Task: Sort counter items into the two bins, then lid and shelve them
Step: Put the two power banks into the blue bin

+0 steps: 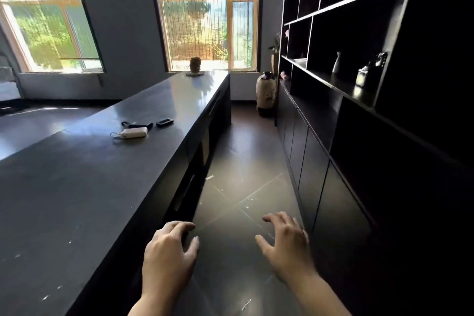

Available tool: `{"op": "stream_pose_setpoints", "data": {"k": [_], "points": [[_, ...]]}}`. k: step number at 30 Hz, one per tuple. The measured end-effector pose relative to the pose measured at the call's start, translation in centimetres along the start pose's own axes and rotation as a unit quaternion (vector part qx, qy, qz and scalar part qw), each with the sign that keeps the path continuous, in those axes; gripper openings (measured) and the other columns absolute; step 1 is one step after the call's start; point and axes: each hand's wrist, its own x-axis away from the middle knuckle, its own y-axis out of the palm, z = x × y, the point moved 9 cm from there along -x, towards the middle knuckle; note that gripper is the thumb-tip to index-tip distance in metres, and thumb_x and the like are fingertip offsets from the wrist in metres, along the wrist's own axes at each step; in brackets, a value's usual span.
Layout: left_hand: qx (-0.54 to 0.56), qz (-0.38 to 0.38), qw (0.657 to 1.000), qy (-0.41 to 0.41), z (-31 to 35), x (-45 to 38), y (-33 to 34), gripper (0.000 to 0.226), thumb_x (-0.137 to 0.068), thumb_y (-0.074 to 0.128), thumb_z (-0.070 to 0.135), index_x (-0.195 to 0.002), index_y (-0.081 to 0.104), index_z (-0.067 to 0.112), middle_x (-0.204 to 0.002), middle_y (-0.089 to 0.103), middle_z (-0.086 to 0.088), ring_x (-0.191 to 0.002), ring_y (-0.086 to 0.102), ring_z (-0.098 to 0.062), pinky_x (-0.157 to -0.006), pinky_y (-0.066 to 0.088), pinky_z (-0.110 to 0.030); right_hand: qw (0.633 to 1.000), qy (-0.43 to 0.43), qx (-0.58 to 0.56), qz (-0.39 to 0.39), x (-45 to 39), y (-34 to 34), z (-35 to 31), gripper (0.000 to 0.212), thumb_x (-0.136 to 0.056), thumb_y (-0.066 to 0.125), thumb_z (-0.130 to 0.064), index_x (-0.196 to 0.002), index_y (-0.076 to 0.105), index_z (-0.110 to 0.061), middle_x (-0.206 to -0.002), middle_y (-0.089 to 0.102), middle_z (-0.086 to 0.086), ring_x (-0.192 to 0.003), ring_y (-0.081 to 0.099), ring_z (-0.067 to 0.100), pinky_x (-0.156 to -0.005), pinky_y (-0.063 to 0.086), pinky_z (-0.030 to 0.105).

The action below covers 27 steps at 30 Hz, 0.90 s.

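A long dark counter runs along the left. On it lie a white power bank with a cord, a dark elongated object behind it and a small black device to its right. My left hand hangs over the aisle floor beside the counter's edge, fingers loosely spread, holding nothing. My right hand hovers a little to the right, fingers spread, empty too. No bins or lids are in view.
A black shelving unit with lower cabinet doors lines the right wall; small ornaments stand on one shelf. A large vase stands on the floor at the aisle's far end. A small figure sits at the counter's far end.
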Motion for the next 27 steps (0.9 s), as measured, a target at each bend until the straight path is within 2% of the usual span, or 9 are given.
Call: {"op": "stream_pose_setpoints", "data": {"k": [4, 8, 13, 17, 23, 27], "points": [[-0.003, -0.02, 0.999, -0.051, -2.8, -5.1, 3.0, 0.025, -0.08, 0.07, 0.033, -0.104, 0.067, 0.032, -0.111, 0.061, 0.017, -0.106, 0.055, -0.011, -0.09, 0.039, -0.029, 0.999, -0.029, -0.017, -0.034, -7.0, 3.1, -1.2, 0.043, -0.087, 0.053, -0.049, -0.128, 0.047, -0.036, -0.127, 0.046, -0.016, -0.121, 0.041, 0.007, -0.101, 0.035, 0.025], [0.003, 0.006, 0.996, -0.087, -6.2, -12.8, 5.2, 0.024, -0.079, 0.071, 0.03, -0.102, 0.068, 0.033, -0.109, 0.062, 0.016, -0.104, 0.056, -0.011, -0.089, 0.04, -0.029, 0.996, -0.057, -0.025, -0.058, -15.1, 7.6, -3.2, 0.042, -0.088, 0.051, -0.049, -0.128, 0.045, -0.038, -0.128, 0.044, -0.018, -0.122, 0.04, 0.005, -0.101, 0.034, 0.023], [0.007, 0.027, 0.995, -0.095, -8.9, -23.9, 6.7, 0.022, -0.082, 0.067, 0.03, -0.104, 0.066, 0.032, -0.11, 0.06, 0.017, -0.106, 0.053, -0.009, -0.09, 0.039, -0.026, 0.993, -0.083, -0.02, -0.083, -25.7, 11.7, -6.5, 0.043, -0.088, 0.052, -0.048, -0.13, 0.045, -0.039, -0.129, 0.044, -0.017, -0.122, 0.04, 0.006, -0.103, 0.033, 0.022], [0.006, 0.066, 0.993, -0.093, -10.0, -32.7, 6.9, 0.024, -0.081, 0.068, 0.028, -0.105, 0.067, 0.028, -0.11, 0.062, 0.012, -0.105, 0.056, -0.013, -0.091, 0.042, -0.029, 0.992, -0.102, -0.034, -0.059, -34.3, 13.0, -9.0, 0.043, -0.087, 0.056, -0.046, -0.128, 0.049, -0.035, -0.126, 0.048, -0.017, -0.119, 0.043, 0.005, -0.1, 0.036, 0.021], [0.0, 0.062, 0.994, -0.09, -10.5, -42.2, 10.7, 0.025, -0.08, 0.068, 0.028, -0.105, 0.067, 0.028, -0.109, 0.062, 0.013, -0.105, 0.057, -0.013, -0.091, 0.043, -0.029, 0.99, -0.108, -0.049, -0.078, -44.0, 17.8, -8.7, 0.042, -0.086, 0.057, -0.048, -0.125, 0.05, -0.037, -0.124, 0.049, -0.019, -0.121, 0.042, 0.004, -0.097, 0.036, 0.019], [-0.02, 0.083, 0.988, -0.128, -12.3, -48.1, 13.4, 0.025, -0.082, 0.067, 0.027, -0.107, 0.067, 0.026, -0.113, 0.062, 0.01, -0.107, 0.056, -0.014, -0.092, 0.042, -0.029, 0.984, -0.137, -0.056, -0.102, -51.9, 21.7, -8.9, 0.041, -0.086, 0.057, -0.047, -0.126, 0.051, -0.035, -0.124, 0.05, -0.018, -0.117, 0.044, 0.005, -0.095, 0.037, 0.019]]}}
